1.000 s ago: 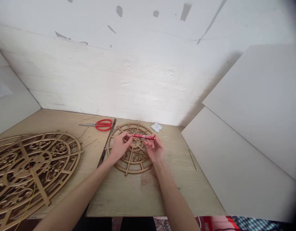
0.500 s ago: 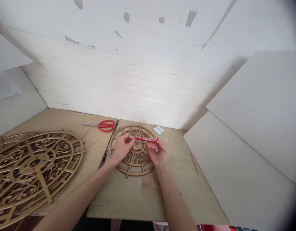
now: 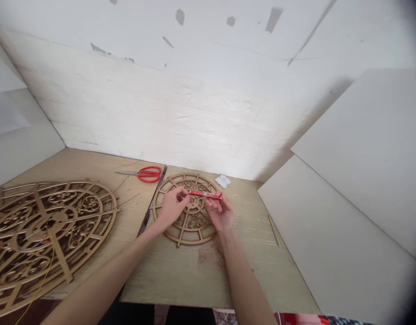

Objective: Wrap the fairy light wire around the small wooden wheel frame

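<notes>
1. Holding a red tube [image 3: 205, 194] level over the small fretwork disc [image 3: 191, 225], head view: left hand [image 3: 172, 208] pinches its left end, right hand [image 3: 220, 212] fingertips grip the other end.
2. Risk, I'd judge: squeezing too hard could spill contents onto the disc; a loose pinch could drop it.
3. Both forearms reach forward, palms turned inward, wrists low over the table [image 3: 181, 275]; scissors [image 3: 145, 174] well apart.

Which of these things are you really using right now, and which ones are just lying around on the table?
In use: red tube, held at its ends by the left hand and right hand; small wooden disc right beneath them.
Lying about: red scissors, large wooden disc, white packet, thin stick, white boards.
</notes>
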### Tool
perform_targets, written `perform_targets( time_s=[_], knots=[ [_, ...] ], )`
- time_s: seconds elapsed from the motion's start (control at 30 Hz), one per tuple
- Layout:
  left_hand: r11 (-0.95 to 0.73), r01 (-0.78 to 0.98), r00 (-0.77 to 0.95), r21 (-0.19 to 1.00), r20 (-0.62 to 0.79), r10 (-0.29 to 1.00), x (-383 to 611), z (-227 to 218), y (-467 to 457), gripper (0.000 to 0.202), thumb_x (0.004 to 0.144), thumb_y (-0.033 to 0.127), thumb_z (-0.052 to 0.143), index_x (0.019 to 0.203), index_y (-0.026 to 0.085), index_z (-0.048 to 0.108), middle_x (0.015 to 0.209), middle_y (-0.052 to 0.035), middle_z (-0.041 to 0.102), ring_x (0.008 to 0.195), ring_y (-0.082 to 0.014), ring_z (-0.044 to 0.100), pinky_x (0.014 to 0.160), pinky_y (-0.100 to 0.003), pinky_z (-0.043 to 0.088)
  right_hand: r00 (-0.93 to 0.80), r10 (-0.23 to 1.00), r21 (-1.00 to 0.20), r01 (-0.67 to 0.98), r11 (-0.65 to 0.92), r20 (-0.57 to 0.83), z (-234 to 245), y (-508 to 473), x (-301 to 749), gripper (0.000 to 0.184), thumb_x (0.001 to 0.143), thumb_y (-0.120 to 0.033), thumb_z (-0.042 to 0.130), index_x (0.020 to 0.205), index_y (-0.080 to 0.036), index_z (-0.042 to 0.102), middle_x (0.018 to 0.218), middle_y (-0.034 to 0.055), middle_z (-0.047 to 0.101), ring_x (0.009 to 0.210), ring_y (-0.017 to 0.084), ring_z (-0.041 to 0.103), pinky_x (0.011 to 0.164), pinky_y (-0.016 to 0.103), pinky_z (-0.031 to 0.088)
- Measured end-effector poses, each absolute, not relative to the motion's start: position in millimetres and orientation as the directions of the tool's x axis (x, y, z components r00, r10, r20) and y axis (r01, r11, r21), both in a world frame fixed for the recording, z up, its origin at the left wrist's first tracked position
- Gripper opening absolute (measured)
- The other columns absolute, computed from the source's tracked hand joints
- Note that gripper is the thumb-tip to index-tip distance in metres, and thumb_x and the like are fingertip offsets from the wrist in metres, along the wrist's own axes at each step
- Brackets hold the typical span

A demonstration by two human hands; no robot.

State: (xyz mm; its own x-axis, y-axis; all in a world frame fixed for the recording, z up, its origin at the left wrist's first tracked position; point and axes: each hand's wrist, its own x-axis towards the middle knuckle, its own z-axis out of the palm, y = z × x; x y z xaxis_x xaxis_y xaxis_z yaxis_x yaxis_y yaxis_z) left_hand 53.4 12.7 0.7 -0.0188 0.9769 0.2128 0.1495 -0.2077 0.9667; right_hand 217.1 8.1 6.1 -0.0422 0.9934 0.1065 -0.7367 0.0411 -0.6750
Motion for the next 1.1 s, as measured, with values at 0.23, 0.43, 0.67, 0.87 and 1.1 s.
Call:
perform_targets(
  time_s=[0.23,0.43,0.67,0.87,1.1],
  knots=[
    [-0.264,0.331,-0.006,0.906,0.282,0.959,50,2,11,0.009,0.076,0.027,0.058,0.069,0.022,0.057,0.059,0.0017,0.062,0.051,-0.0151,0.051,0.051,-0.027,0.035,-0.077,0.989,-0.723,-0.69,0.042,0.13,7,8,218,0.022,0.085,-0.039,0.067,0.072,-0.022,0.061,0.042,-0.0099,0.023,0.046,0.011,0.038,0.062,0.027,0.048],
    [-0.293,0.445,-0.001,0.847,0.327,0.945,50,3,9,0.01,0.076,0.025,0.056,0.066,0.023,0.054,0.053,0.0029,0.057,0.05,-0.0154,0.051,0.052,-0.027,0.036,-0.076,0.985,-0.746,-0.663,0.064,0.152,5,9,219,0.016,0.084,-0.032,0.066,0.072,-0.021,0.067,0.04,-0.0082,0.032,0.046,0.012,0.041,0.06,0.028,0.049],
    [-0.271,0.461,-0.004,0.845,0.307,0.952,51,-1,10,0.01,0.077,0.026,0.056,0.067,0.023,0.053,0.057,0.0006,0.062,0.051,-0.0174,0.056,0.054,-0.029,0.039,-0.083,0.991,-0.755,-0.655,0.026,0.105,-4,14,223,0.009,0.082,-0.028,0.07,0.083,-0.02,0.072,0.045,-0.0054,0.05,0.055,0.014,0.058,0.068,0.028,0.055],
    [-0.261,0.436,-0.018,0.862,0.298,0.954,51,0,9,0.016,0.082,0.028,0.051,0.069,0.022,0.057,0.061,-0.001,0.067,0.054,-0.0175,0.058,0.054,-0.029,0.039,-0.108,0.989,-0.719,-0.695,0.0,0.104,-5,16,223,0.015,0.083,-0.033,0.072,0.088,-0.019,0.072,0.052,-0.0038,0.062,0.064,0.013,0.066,0.079,0.027,0.057],
    [-0.251,0.424,-0.01,0.87,0.281,0.96,51,7,7,0.027,0.089,0.034,0.047,0.069,0.021,0.057,0.065,-0.0014,0.069,0.055,-0.0167,0.058,0.058,-0.029,0.04,-0.109,0.982,-0.729,-0.683,0.037,0.152,-6,16,221,0.018,0.082,-0.036,0.072,0.09,-0.019,0.073,0.058,-0.0022,0.068,0.07,0.014,0.07,0.081,0.026,0.056]
  ],
)
